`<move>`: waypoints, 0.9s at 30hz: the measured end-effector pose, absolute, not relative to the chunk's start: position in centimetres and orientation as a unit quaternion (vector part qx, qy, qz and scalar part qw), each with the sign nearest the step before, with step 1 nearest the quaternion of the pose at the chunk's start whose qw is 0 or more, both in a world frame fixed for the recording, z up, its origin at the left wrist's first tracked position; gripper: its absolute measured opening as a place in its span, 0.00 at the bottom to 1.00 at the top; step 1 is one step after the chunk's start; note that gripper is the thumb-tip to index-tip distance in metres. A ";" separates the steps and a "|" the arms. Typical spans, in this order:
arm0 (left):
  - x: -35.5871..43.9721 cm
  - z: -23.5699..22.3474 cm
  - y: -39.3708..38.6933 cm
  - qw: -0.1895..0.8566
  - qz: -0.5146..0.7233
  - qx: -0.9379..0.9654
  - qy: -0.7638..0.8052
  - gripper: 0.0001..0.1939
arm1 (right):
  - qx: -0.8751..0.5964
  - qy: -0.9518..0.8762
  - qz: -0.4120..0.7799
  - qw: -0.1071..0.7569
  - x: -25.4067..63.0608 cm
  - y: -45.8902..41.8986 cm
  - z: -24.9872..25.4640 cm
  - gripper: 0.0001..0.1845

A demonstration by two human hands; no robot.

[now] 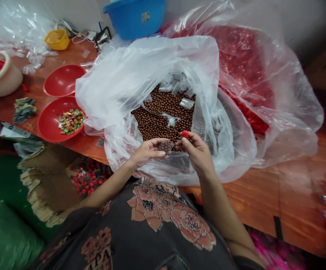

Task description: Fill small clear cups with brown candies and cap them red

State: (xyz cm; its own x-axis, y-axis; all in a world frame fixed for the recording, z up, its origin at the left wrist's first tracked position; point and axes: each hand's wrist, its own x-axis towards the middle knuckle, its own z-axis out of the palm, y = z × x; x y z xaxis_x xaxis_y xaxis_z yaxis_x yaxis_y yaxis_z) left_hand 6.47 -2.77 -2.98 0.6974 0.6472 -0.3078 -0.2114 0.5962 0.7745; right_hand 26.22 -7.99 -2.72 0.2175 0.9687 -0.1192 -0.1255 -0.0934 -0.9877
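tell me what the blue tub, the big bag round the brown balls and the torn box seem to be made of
Blue tub: probably smooth plastic, opaque with a soft sheen.
Big bag: thin plastic film, cloudy, see-through in places and crumpled.
Torn box: likely cardboard, matt brown with ragged edges.

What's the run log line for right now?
left hand: small clear container | right hand: small red piece | near both: open plastic bag, brown balls inside
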 end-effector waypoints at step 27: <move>6.6 -3.2 -3.3 0.742 0.272 0.518 0.326 0.22 | -0.552 -0.456 0.488 0.499 26.0 -8.0 -1.7 0.23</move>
